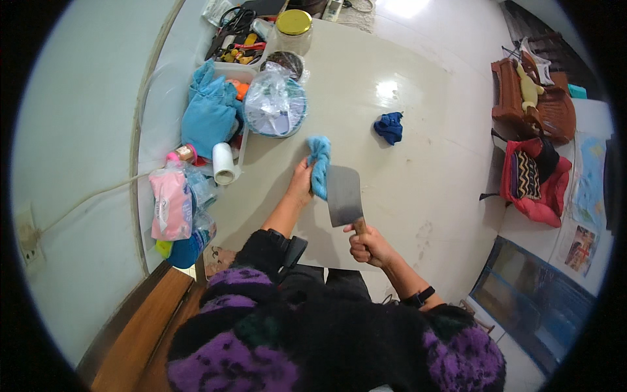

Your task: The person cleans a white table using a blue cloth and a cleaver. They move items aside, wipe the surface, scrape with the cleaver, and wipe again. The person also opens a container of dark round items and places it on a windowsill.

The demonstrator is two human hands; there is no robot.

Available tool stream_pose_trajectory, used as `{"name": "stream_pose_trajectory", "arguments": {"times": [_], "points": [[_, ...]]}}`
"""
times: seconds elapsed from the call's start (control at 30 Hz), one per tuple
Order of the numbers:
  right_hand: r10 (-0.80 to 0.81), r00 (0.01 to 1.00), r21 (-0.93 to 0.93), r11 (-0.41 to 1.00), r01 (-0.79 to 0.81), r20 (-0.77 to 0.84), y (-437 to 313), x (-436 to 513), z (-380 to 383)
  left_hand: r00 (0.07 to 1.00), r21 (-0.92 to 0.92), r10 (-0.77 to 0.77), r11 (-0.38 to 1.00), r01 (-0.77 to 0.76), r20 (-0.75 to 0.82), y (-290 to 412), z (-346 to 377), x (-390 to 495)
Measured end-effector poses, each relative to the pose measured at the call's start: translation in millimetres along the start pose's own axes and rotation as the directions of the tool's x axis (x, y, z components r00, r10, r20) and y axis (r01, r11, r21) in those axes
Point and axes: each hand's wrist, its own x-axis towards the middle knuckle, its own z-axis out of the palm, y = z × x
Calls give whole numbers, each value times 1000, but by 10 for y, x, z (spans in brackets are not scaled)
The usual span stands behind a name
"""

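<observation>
My right hand [371, 246] grips the wooden handle [360, 226] of a cleaver. Its broad metal blade [344, 196] points away from me over the table, one long edge beside a light blue cloth [320, 166]. That bunched, fluffy cloth is held in my left hand [301, 182], whose fingers are partly hidden behind it. I cannot tell whether blade and cloth touch. Farther off to the right, a crumpled dark blue cloth [389, 128] lies on the pale tabletop [343, 88].
Along the left wall stand a plastic-wrapped round container [275, 108], a bin with a blue cloth [208, 110], a white roll [224, 163] and a pink tissue pack [170, 206]. A gold-lidded jar [294, 36] and a tool tray [240, 46] are at the back.
</observation>
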Motion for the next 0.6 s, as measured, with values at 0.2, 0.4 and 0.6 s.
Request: {"name": "stream_pose_trajectory", "arguments": {"times": [0.2,0.4,0.6], "points": [[-42,998,16,999,41,50,-128,42,-104,957,-171,-190,958,229,218,-61,73,-190],[-141,989,15,990,142,-52,-244,-88,-218,853,270,-395,911,313,341,-66,98,-262],[-365,889,-84,931,356,-276,-532,-249,-491,969,246,-216,952,181,123,-270,41,-367]]}}
